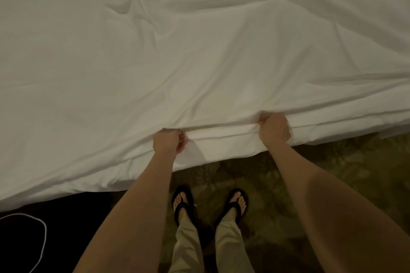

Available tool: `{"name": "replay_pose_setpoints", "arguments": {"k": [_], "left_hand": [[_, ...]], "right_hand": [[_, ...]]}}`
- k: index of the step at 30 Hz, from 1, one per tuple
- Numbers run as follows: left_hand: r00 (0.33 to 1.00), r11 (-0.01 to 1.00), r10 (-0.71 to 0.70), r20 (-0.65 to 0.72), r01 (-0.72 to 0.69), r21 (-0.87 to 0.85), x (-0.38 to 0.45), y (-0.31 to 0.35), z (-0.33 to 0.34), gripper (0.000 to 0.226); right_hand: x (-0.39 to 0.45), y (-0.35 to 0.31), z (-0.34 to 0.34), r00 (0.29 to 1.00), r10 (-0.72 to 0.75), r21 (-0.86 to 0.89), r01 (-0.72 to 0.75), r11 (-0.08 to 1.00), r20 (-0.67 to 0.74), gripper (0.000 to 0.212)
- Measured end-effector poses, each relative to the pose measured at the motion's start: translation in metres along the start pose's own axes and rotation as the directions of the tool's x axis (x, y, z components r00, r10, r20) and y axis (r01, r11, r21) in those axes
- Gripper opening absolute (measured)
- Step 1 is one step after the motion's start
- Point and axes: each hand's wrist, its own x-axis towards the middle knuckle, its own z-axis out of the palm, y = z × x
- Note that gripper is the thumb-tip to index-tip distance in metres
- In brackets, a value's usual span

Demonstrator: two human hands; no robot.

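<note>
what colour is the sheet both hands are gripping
White, plain with no pattern; the sheet shows best in the head view.

Single view on record, from a wide-angle camera worn on the head. It looks forward and steeply down from standing height at the edge of the bed. The white sheet (199, 51) fills the frame from 9 through 12 to 3 o'clock, its near edge running slantwise from 8 o'clock up to 3 o'clock. Range is close: both forearms enter from the bottom edge, at 7 and 5 o'clock. The left hand (168, 143) and right hand (275, 127) sit just below centre. The sandalled feet (209, 205) on the carpet (332, 162) at 6 o'clock confirm the near-vertical tilt. Straight edges bow towards the frame's borders.
</note>
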Motion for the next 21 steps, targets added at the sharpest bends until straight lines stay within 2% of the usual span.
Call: {"name": "replay_pose_setpoints", "arguments": {"k": [6,9,12,14,16,18,19,21], "left_hand": [[0.991,0.989,0.129,0.036,-0.126,-0.079,-0.037,-0.024,-0.021,0.012],[0.990,0.989,0.108,0.089,-0.097,-0.112,-0.059,-0.053,-0.035,0.008],[0.986,0.980,0.016,0.164,0.017,-0.201,-0.064,-0.076,-0.044,0.008],[0.967,0.947,-0.034,0.253,0.112,-0.300,-0.059,-0.081,-0.051,0.013],[0.959,0.896,-0.039,0.280,0.158,-0.414,-0.050,-0.078,-0.059,0.026],[0.969,0.869,0.000,0.248,0.123,-0.479,-0.040,-0.067,-0.067,0.028],[0.974,0.865,0.022,0.227,0.096,-0.492,-0.036,-0.061,-0.070,0.020],[0.981,0.860,0.025,0.191,0.076,-0.504,-0.033,-0.046,-0.075,0.009]], "right_hand": [[-0.009,0.011,-0.005,0.991,-0.137,-0.080,0.137,0.987,0.004,0.029],[-0.029,0.037,-0.007,0.986,-0.162,0.138,0.166,0.976,-0.042,0.021],[-0.059,0.059,-0.001,0.999,0.015,0.381,-0.001,0.924,-0.034,0.020],[-0.070,0.067,0.008,0.980,0.193,0.571,-0.180,0.801,0.039,0.023],[-0.074,0.062,0.010,0.951,0.258,0.727,-0.298,0.619,0.169,0.023],[-0.073,0.048,0.009,0.932,0.203,0.812,-0.363,0.457,0.302,0.023],[-0.072,0.038,0.008,0.919,0.166,0.827,-0.394,0.400,0.357,0.024],[-0.071,0.018,0.008,0.888,0.126,0.811,-0.455,0.367,0.441,0.023]]}}
